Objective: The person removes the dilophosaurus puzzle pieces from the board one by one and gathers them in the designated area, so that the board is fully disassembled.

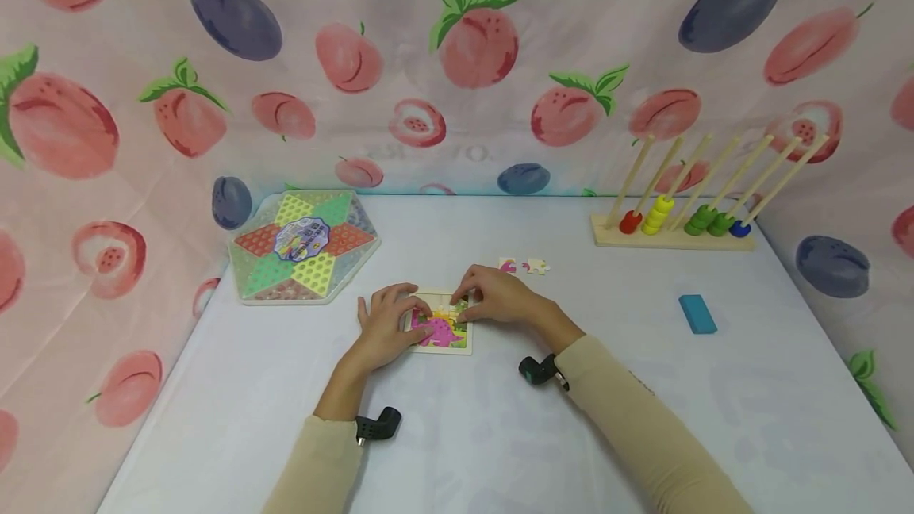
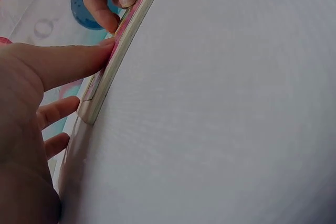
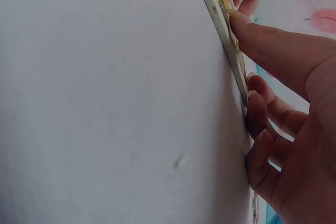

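Note:
A small jigsaw puzzle (image 1: 441, 339) in a pale wooden frame, with a pink dinosaur picture, lies on the table. My left hand (image 1: 383, 325) is at its left side, fingers spread. In the left wrist view the straight left thumb (image 2: 79, 61) rests on the picture. At the upper right of the puzzle, my right hand (image 1: 500, 297) has thumb and index finger bent about a puzzle piece, mostly hidden under the fingertips. The right wrist view has the right thumb (image 3: 283, 45) touching the board. A bare pale patch shows near the puzzle's top.
Two loose pieces, a pink one (image 1: 508, 265) and a pale one (image 1: 535, 266), lie behind the right hand. A hexagonal Chinese checkers board (image 1: 286, 276) is at the back left. A wooden peg stand with coloured beads (image 1: 671, 239) and a blue block (image 1: 697, 314) are on the right.

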{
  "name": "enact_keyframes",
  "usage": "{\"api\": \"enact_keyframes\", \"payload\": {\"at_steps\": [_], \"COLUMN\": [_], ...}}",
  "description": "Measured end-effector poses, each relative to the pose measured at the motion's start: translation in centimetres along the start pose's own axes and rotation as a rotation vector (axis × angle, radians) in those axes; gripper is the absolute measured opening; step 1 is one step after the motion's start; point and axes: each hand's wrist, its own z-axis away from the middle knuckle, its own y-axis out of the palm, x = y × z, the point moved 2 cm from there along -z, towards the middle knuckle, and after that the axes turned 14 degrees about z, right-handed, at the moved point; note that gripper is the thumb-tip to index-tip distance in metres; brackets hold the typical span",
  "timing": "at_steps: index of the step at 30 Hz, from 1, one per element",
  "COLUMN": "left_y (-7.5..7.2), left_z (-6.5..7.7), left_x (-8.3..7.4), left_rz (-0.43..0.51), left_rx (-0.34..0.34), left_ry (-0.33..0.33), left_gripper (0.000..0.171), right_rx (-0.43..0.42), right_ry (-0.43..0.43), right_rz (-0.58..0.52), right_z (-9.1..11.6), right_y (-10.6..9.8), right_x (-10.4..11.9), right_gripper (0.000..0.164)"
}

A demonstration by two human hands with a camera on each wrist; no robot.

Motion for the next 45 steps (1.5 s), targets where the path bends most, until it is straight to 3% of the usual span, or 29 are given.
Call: {"api": "enact_keyframes", "payload": {"at_steps": [12,21,33,45], "left_y": [0.01,-0.20,-0.06,-0.19], "left_z": [0.21,0.30,0.28,0.27], "left_x": [0.04,-0.43,-0.04,-0.04], "left_rz": [-0.059,-0.057,-0.054,-0.033], "left_rx": [0.004,-0.008,-0.007,0.007], "left_ry": [0.011,0.026,0.023,0.013], "left_gripper": [0.034,0.031,0.031,0.032], "right_rx": [0.006,0.029,0.047,0.017], "right_ry": [0.035,0.057,0.012,0.009], "right_rz": [-0.008,-0.026,-0.021,-0.020], "right_z": [-0.35,-0.52,-0.45,-0.14], "right_y": [0.17,0.00,0.15,0.14], "right_x": [0.02,0.28,0.31,0.54], "right_gripper": [0.027,0.024,0.023,0.021]}}
